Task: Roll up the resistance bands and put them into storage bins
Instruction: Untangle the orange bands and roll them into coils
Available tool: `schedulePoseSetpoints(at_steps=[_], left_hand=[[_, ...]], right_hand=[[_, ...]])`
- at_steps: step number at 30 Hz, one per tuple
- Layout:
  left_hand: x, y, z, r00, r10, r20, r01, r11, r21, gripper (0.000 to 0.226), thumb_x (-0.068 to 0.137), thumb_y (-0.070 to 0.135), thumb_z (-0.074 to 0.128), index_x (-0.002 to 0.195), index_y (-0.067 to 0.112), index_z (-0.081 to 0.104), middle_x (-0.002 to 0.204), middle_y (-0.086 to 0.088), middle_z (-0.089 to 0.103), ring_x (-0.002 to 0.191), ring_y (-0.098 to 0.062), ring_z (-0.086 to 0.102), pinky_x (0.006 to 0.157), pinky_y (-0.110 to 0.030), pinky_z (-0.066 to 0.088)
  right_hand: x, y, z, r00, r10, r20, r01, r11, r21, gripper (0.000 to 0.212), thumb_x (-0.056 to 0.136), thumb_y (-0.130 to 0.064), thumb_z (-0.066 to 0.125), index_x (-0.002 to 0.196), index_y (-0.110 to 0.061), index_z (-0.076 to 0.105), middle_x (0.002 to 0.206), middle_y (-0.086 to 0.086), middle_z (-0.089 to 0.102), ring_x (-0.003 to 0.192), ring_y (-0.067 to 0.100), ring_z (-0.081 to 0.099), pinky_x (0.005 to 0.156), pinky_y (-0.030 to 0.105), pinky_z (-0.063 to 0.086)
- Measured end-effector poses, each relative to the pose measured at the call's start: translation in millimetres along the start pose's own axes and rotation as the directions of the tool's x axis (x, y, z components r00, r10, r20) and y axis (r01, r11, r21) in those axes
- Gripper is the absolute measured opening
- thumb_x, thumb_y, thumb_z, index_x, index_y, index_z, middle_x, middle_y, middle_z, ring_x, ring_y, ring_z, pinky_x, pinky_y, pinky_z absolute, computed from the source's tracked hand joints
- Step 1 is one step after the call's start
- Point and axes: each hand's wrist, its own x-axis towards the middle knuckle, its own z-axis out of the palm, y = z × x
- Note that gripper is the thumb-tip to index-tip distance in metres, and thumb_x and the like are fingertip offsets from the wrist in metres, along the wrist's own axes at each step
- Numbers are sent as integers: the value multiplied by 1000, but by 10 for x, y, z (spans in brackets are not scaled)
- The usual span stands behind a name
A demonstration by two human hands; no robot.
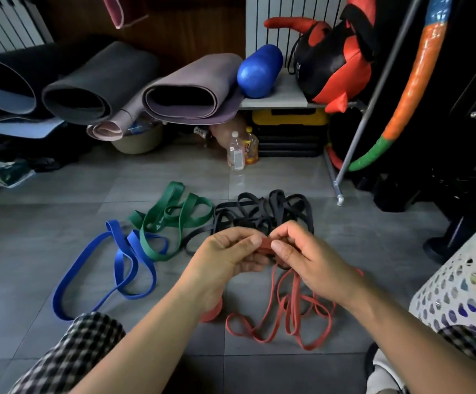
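A blue resistance band (116, 234), a green band (160, 217) and tangled black bands (259, 214) lie loose on the floor (60, 194). The left hand (225, 257) and right hand (307, 257) pinch a thin red band (264, 245), its loops trailing on the floor beside a white perforated bin (458, 285).

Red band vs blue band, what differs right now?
The red band has one end in the grip of the left hand and right hand; the blue band lies untouched. The red band is a thin strip; the blue band is clearly wider. The red band sprawls under the hands, the blue band further left. Both are loose, unrolled loops on the tiled floor.
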Motion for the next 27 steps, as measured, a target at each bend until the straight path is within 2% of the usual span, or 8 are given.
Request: schedulePoseSetpoints(at_steps=[5,10,12,13,15,17,22,27], left_hand=[[29,36,9,996,-90,-28,85,986,-141,14,85,-1,54,77,11,53,58,-1,53,45,-6,50,43,-15,42],[30,35,-12,982,-170,79,187,913,-361,9,71,5,58,74,12,53,61,1,51,43,-5,46,42,-15,40],[41,19,14,995,-88,51,96,974,-205,9,77,3,59,78,11,56,60,0,54,45,-6,48,45,-15,42],[56,-13,19,1000,15,-4,-15,1000,3,10,80,1,59,81,11,59,62,0,56,49,-7,52,49,-16,44],[81,-63,37,951,301,-66,-231,838,495,13,84,2,61,86,12,68,75,1,63,67,-8,60,65,-18,48],[71,-72,72,916,399,-34,-284,708,647,14,84,4,63,88,14,72,85,0,65,77,-9,62,73,-19,48],[-5,71,41,1000,22,13,-25,960,278,16,79,-2,65,81,13,70,63,3,68,53,-2,60,53,-10,44],[-31,50,138,999,30,-24,-25,983,184,18,74,-8,67,79,9,69,60,3,69,55,-5,64,54,-11,47]], right_hand=[[-3,-24,-51,1000,-16,5,16,1000,22,8,89,-27,55,96,-29,53,77,-14,59,75,0,55,72,18,45],[-4,-117,-114,994,-73,-80,74,997,4,17,79,-18,68,86,-31,59,79,-11,64,77,-1,58,70,10,43],[2,-120,-124,993,-65,-99,66,998,10,14,80,-16,67,85,-28,61,80,-8,64,76,0,59,70,9,43],[4,-119,-126,994,-49,-102,52,998,25,14,81,-15,67,85,-27,61,79,-7,65,75,-1,59,69,8,42],[5,-114,-131,995,-12,-95,18,998,67,13,81,-14,66,85,-25,62,78,-7,65,73,-4,60,67,7,43],[-4,-105,-136,996,16,-92,-6,994,110,10,81,-14,66,86,-21,64,79,-4,68,73,-3,62,68,8,45],[-29,-82,-115,992,70,-101,-57,990,127,6,80,-15,67,84,-20,66,77,-4,67,74,3,62,71,14,48],[-39,-104,-28,968,220,-117,-146,882,448,8,69,-15,72,75,-19,69,70,-6,65,72,7,60,71,20,50]])
